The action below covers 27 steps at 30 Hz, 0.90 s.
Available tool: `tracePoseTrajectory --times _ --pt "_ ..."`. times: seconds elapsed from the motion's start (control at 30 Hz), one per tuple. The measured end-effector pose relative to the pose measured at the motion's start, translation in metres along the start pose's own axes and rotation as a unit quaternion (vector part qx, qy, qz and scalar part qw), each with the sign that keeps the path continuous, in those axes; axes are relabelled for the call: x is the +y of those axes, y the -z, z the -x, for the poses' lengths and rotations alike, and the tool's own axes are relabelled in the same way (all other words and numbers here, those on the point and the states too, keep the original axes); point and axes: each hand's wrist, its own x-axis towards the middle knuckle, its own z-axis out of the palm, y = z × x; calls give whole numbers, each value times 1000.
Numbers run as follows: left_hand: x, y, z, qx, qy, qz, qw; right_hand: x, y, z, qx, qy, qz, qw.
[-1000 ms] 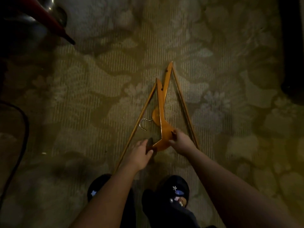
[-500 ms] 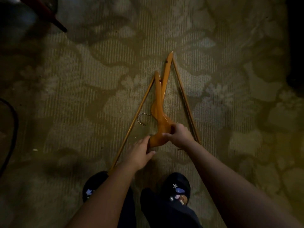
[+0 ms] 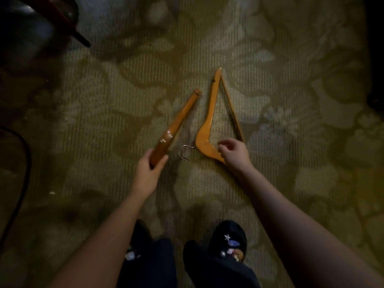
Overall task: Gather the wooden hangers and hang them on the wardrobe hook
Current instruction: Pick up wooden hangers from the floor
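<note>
Dim room with a worn olive carpet (image 3: 270, 183) in a pale floral pattern, dark charm-studded slippers (image 3: 230, 240) at the bottom edge, a black cable (image 3: 22, 163) curving along the left, and a red-and-dark object (image 3: 68, 26) too dim to identify in the top left corner. At centre left, a glossy orange-brown wooden hanger (image 3: 178, 125), turned edge-on and apparently tilted up off the carpet, its near end gripped by the left hand (image 3: 148, 173) with fingers and thumb curled round the wood. Just beside it but apart, a second orange-brown wooden hanger with a thin crossbar (image 3: 209, 113), flat on the carpet, silver metal hook (image 3: 184, 152) pointing toward the left hand. Right hand (image 3: 234, 154) over the lower arm of that flat hanger, fingertips bent and bunched near the inner edge; impossible to tell whether clamped on the wood or only touching. Probably stiff, light and hard, with no give; lacquered finish likely slick, so better taken with a full wrap round an arm or at the thick neck by the hook than by a fingertip pinch. Thin crossbar likely the weak part, best avoided as a handle. Wardrobe hook not in view.
</note>
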Motion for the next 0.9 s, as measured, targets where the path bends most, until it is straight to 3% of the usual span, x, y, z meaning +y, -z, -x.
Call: tracePoseTrajectory --times 0.13,0.27,0.47,0.7,0.9 --pt "-4 13 -19 70 54 41 995 26 -23 -6 -7 -10 101 995" --pt "-25 20 -25 1 85 24 996 42 -40 -13 -19 31 218 975" --pt "-28 30 -31 -20 115 67 991 45 -49 -21 25 70 330 941" --pt "-29 24 -19 -4 133 44 990 48 -48 -1 -98 74 366 922" --pt "-9 16 18 21 154 52 987 18 -37 38 -73 72 194 975"
